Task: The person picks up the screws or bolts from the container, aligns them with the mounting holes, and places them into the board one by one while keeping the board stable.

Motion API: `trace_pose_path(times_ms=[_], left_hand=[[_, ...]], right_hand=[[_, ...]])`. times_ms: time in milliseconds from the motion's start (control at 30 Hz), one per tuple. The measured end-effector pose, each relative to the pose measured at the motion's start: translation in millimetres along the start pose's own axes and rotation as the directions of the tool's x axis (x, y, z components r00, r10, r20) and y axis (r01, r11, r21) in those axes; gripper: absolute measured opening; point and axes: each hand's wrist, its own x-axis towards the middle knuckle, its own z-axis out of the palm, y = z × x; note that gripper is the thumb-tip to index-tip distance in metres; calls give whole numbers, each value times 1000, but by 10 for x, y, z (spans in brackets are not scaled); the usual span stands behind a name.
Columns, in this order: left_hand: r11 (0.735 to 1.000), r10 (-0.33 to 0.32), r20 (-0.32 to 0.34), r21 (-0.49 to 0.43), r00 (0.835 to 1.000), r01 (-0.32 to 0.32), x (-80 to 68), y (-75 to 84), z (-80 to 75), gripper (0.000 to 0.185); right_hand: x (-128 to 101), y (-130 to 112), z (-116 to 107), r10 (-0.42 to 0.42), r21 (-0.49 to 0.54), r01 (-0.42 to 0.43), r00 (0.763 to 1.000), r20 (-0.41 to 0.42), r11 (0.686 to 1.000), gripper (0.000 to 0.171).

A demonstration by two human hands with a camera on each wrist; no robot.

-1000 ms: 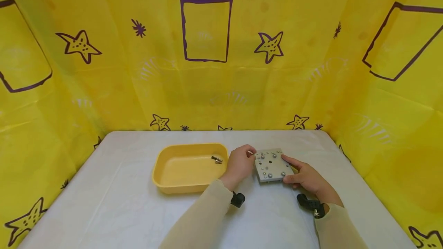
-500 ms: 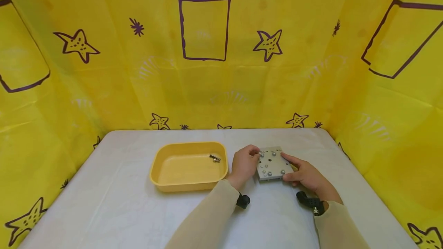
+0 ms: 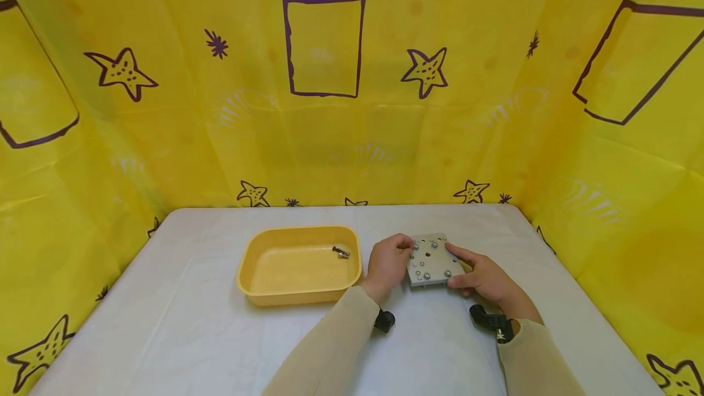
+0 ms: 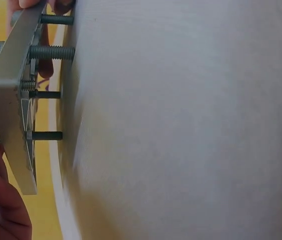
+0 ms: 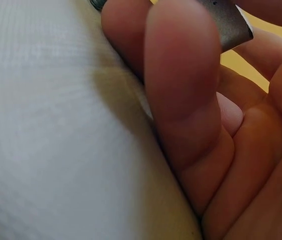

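Metal plate (image 3: pixel 436 260) between both sides' fingers (image 3: pixel 465 254)

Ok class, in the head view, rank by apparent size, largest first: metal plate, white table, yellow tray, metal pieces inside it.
1. White table
2. Yellow tray
3. Metal plate
4. Metal pieces, even taken together

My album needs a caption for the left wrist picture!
Fingers at a metal plate, its screws sticking down toward the white table.
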Motion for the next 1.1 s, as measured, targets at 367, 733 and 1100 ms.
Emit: trace_pose_path(times_ms=[367,733,1100], left_hand=[[999,32,3,-18,999,-32,-18,-10,-51,19],[756,-134,57,-640,989,139,-317,333,-579,35],[862,-254,22,-448,967,237,-214,-137,-1376,51]], right_hand=[[-11,-42,-1,19,35,-19,1000,-1,999,90],[-36,-73,3,23,2,-23,1000,0,1000,90],[-31,-48,5,13,8,-13,1000,-2,1000,92]])
